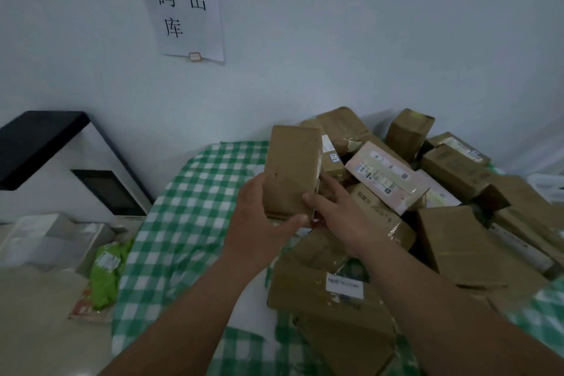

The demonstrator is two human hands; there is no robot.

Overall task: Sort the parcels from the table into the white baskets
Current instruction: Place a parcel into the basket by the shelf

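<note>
A green-checked cloth (183, 223) is covering the table against a white wall (366, 40), where a paper sign (186, 3) is hanging. Both hands are gripping one brown box (291, 171) upright above the cloth, the left hand (259, 217) and right hand (338, 214) curling round its lower end. A heap of parcels (412, 207) is crowding the right side, a green bag (106, 278) lying left.

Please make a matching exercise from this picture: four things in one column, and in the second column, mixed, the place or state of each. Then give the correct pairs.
Things:
1. brown box
2. pink parcel
3. green bag
4. paper sign

Places or states:
A. hangs on the wall
B. held upright by the left hand and right hand
C. lies left of the checked cloth
D. rests on top of the heap of boxes

Pairs: 1-B, 2-D, 3-C, 4-A
</note>
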